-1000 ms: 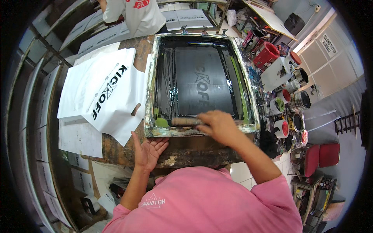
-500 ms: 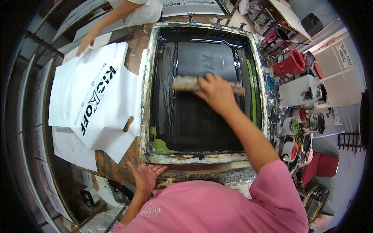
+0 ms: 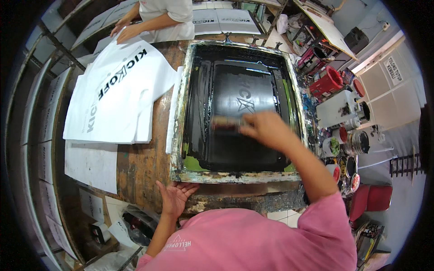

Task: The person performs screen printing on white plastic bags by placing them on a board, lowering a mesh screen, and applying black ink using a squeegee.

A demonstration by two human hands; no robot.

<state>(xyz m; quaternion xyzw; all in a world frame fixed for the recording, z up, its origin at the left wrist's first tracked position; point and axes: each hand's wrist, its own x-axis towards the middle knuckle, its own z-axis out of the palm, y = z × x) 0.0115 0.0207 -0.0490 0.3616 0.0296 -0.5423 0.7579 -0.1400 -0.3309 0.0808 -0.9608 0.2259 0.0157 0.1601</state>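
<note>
The counter is brown wood, worn and splashed with paint. Shelves stand at the left of the room, and a red chair is at the right.

There is one big printing screen on the counter, with black ink spread inside its frame. Three small clamps sit along its far edge. One squeegee is on the inky part, near the middle. The right hand grips it (that hand is a bit blurry). The left hand is spread wide, palm up, by the frame's near edge. One pile of white sheets lies to the left, and a co-worker's two hands hold the top sheet.

On the right, a white tub has green stuff in it, and another tub has red. A red bucket is farther back.
</note>
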